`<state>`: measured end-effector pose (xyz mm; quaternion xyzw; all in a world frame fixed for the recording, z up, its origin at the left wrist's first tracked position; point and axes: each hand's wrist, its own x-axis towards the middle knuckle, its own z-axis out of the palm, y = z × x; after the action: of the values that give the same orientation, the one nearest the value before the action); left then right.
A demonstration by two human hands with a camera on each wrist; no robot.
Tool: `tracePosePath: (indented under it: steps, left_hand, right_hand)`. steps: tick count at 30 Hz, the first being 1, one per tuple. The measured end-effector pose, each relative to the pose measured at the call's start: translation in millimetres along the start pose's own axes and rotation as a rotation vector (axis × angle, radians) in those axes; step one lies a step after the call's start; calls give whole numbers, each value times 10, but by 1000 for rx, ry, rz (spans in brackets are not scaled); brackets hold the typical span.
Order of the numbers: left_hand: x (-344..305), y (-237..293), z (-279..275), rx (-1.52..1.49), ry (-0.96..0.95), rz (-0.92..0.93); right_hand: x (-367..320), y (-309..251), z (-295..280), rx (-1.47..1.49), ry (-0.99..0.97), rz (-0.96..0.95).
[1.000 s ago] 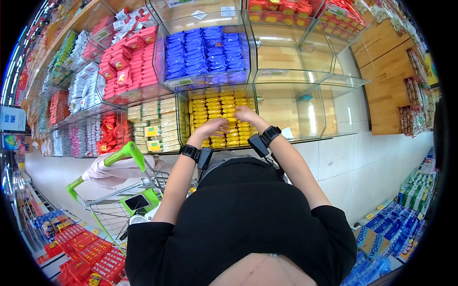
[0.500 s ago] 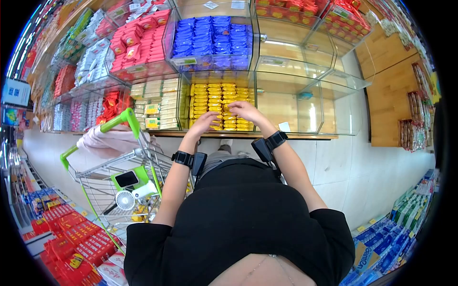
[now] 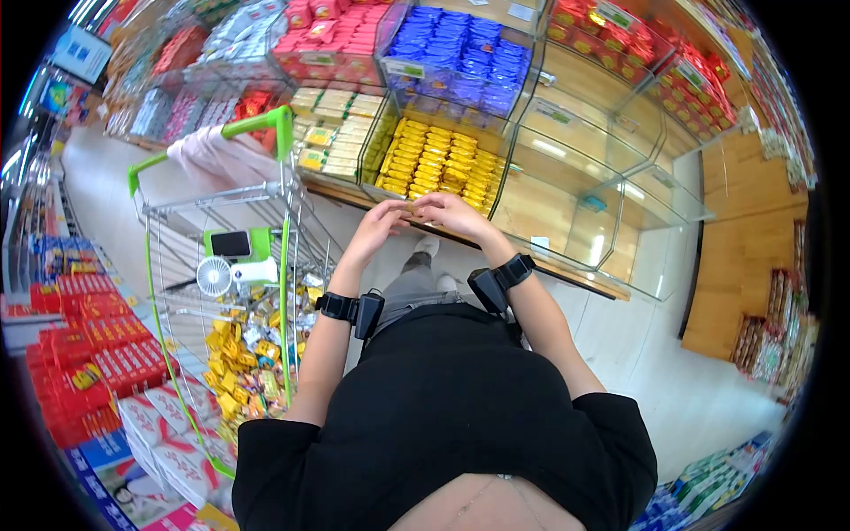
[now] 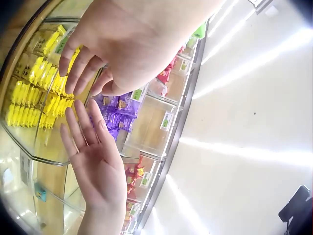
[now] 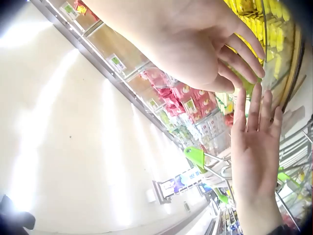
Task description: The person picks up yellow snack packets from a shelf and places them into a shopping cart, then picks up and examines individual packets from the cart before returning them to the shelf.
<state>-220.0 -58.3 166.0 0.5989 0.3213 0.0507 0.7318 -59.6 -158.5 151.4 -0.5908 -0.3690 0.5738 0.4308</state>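
Note:
My left hand (image 3: pixel 379 228) and right hand (image 3: pixel 453 214) are held in front of me with their fingertips close together, and nothing shows in either one. Both are just on my side of a clear bin of yellow wrapped packets (image 3: pixel 434 157), at its front edge. In the left wrist view the right hand (image 4: pixel 100 169) shows its palm with the fingers straight. The left hand (image 5: pixel 257 152) likewise shows a bare palm and straight fingers in the right wrist view. Behind the hands there, part of the yellow packets (image 5: pixel 252 24) shows.
A shopping cart (image 3: pixel 285 133) with a green handle stands at my left, with many small wrapped pieces (image 3: pixel 235 358) inside. A white fan (image 3: pixel 214 276) sits on it. Blue packets (image 3: pixel 456 55) and cream packets (image 3: pixel 336 133) fill neighbouring bins. Red boxes (image 3: pixel 93 354) are stacked behind the cart.
Both hands have drawn back from over the yellow packets to the bin's front edge and come closer together. The view has turned left, showing more of the cart and its contents.

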Motion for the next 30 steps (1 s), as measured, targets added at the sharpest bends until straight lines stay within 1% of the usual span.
tracePosePath:
  steps: [2,4,6,9,11,12,13,20,22,25,30]
  left_hand:
    - [-174,-67,-4,1,54,18]
    - [-352,-113,6,3,106,34]
    - [-537,-149,17,-7,161,40]
    - [-734,-211,3,-13,223,33]
    - [-820,-203,-3,-14,256,37]
    - [-865,-204,1,-7,268,36]
    - [-890,-214,-4,-13,266,52]
    - [-1044,-209,-35,16,269,71]
    - [-1143,-208,-79,33,303,75]
    - [-1357,-183,-178,25,313,48]
    - [-1835,-237,-367,-16,428,54]
  right_hand:
    - [-23,-22,119,-8,-39,39]
    - [-17,-15,236,-12,-118,-25]
    - [-56,-69,342,-14,-171,1]
    - [-94,-143,473,-7,-269,-44]
    - [-85,-133,545,19,-286,-67]
    - [-109,-148,591,56,-283,-88]
    - [-170,-221,614,36,-262,-70]
    - [-124,-277,686,47,-332,-101]
    - [-63,-307,746,12,-341,-97]
    - [46,-354,923,0,-415,-75]
    - [182,-511,1358,-62,-561,-76]
